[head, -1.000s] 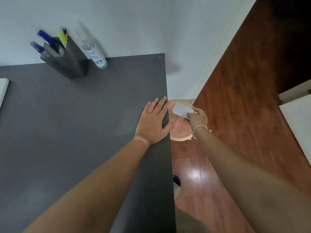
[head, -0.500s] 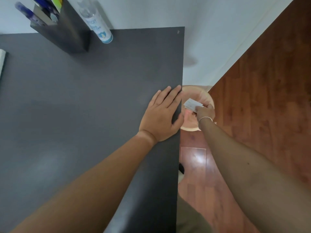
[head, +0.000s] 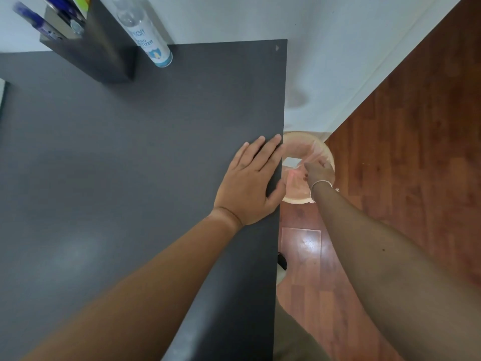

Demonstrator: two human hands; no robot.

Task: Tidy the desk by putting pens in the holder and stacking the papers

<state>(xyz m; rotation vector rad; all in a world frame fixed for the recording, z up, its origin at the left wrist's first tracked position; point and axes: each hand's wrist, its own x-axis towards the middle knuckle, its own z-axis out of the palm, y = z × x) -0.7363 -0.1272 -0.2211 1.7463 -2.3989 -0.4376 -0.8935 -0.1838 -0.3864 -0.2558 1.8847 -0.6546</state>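
My left hand (head: 250,181) lies flat, fingers apart, on the right edge of the dark grey desk (head: 117,157), holding nothing. Beside the desk my right hand (head: 318,173), with a bracelet on the wrist, reaches down over a round pale bin (head: 330,153) on the floor. A small white paper slip (head: 292,162) lies inside the bin, just left of my fingertips and apart from them. The black pen holder (head: 104,58) stands at the desk's far left with several pens (head: 33,19) in it, cut off by the top edge of the view.
A clear hand sanitizer bottle (head: 149,37) stands right of the pen holder against the white wall. A sliver of white paper (head: 2,96) shows at the desk's left edge. Wooden floor (head: 416,165) runs along the right. A thin pink liner lines the bin.
My right hand lowered into the bin and the paper slip left its fingers; it now rests inside the bin. My left hand stayed put. The view tilted down a little.
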